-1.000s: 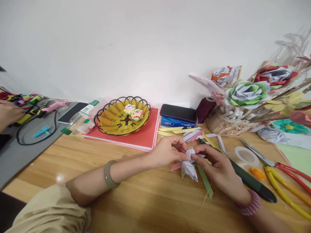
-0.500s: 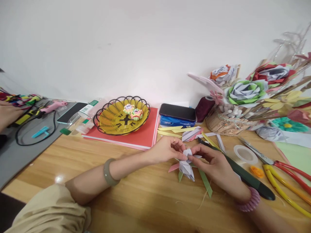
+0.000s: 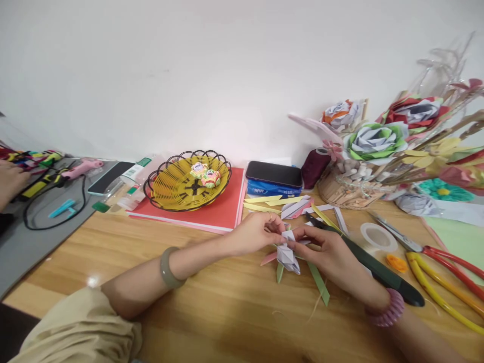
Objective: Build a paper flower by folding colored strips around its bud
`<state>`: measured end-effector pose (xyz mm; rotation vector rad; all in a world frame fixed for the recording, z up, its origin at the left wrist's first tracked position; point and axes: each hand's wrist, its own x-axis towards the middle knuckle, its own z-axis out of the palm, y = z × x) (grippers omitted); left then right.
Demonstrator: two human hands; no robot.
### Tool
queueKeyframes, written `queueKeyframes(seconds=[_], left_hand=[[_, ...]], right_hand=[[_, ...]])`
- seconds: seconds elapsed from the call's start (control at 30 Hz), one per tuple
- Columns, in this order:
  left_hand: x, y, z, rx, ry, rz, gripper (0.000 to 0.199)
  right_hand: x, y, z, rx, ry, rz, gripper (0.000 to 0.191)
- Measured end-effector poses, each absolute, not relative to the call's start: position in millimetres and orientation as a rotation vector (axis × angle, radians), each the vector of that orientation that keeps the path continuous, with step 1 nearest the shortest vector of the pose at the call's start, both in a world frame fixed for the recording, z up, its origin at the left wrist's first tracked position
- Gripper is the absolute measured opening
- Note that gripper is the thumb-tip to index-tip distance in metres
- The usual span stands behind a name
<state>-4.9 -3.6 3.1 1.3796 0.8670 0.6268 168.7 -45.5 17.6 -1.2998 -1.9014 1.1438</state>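
My left hand (image 3: 260, 233) and my right hand (image 3: 325, 252) meet over the table, both pinching a folded white paper piece (image 3: 288, 256). Thumbs and fingertips press on its upper part, while its pointed folds hang below. My fingers hide some of the folds. Beneath it lie a green paper strip (image 3: 319, 283) and a pink paper strip (image 3: 268, 258). Just behind my hands are yellow paper strips (image 3: 260, 207) and a white-and-pink folded strip (image 3: 297, 208). A dark green long-handled tool (image 3: 389, 277) lies under and beyond my right wrist.
A yellow woven basket (image 3: 170, 189) with two small paper balls stands on red paper (image 3: 230, 201). A phone (image 3: 274, 174) rests on a blue pack (image 3: 270, 189). To the right are tape (image 3: 379, 237), scissors (image 3: 434, 252) and paper flowers (image 3: 376, 143). Another person's hand (image 3: 11, 181) shows at far left.
My view has shifted slightly, so most things sit a little further left. Both hands keep their pinch on the white paper piece, which has barely changed its tilt.
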Motion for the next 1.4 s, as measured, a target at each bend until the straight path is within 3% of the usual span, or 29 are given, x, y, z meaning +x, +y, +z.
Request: queueKeyframes(seconds=[0.53,0.87,1.13,1.4], left_hand=[[-8.3,4.1,6.7,1.245,0.725,0.458,0.022],[-7.0,4.1,6.1,1.258,0.739,0.416,0.02],[-5.6,-0.8,11.1,1.274,0.794,0.443,0.012],[-2.1,-4.4,4.7,1.351,0.918,0.503,0.012]], right_hand=[[171.2,-41.9,20.6,-1.196,-2.066,1.095,0.019],[163.4,-46.7,15.3,-1.289,-2.052,0.893,0.016],[165.1,-45.4,17.8,-1.246,-2.123,0.942,0.016],[163.3,-50.1,16.6,-1.257,-2.182,0.655,0.018]])
